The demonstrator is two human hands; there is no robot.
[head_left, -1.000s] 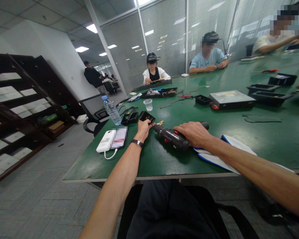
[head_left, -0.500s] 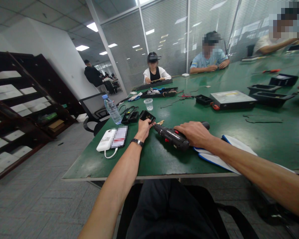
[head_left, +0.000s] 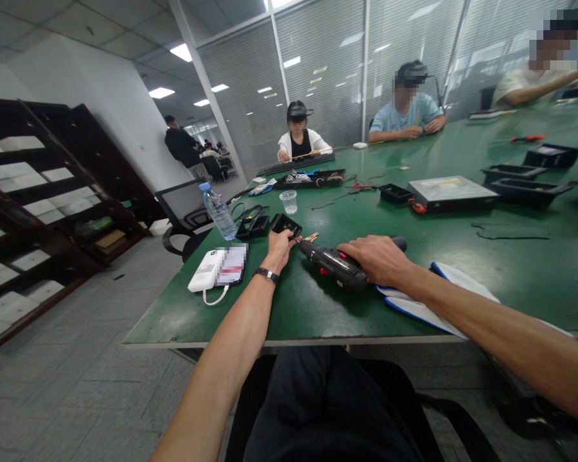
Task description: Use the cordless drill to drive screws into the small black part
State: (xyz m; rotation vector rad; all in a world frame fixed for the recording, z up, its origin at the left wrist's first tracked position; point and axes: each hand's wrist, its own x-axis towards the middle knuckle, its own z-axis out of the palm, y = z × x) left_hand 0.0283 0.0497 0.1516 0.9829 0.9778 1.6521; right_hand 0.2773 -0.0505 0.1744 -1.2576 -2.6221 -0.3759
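My right hand [head_left: 376, 257] is wrapped over a black electric screwdriver [head_left: 334, 267] with red buttons, which lies on the green table [head_left: 318, 308] pointing left. My left hand [head_left: 279, 247], with a dark band on the wrist, is closed around the screwdriver's tip, pinching it with thumb and fingers. Just beyond that hand lie a small black box [head_left: 285, 225] and a small gold-coloured part [head_left: 311, 237]. A white cloth with a blue edge [head_left: 428, 298] lies under my right forearm.
Left of my hands lie a white power bank [head_left: 205, 272], a phone and a water bottle [head_left: 218, 212]. A plastic cup [head_left: 288, 201], black trays [head_left: 530, 186], a flat metal drive [head_left: 450, 190] and cables lie further off. Other people sit around the table. Shelves stand at left.
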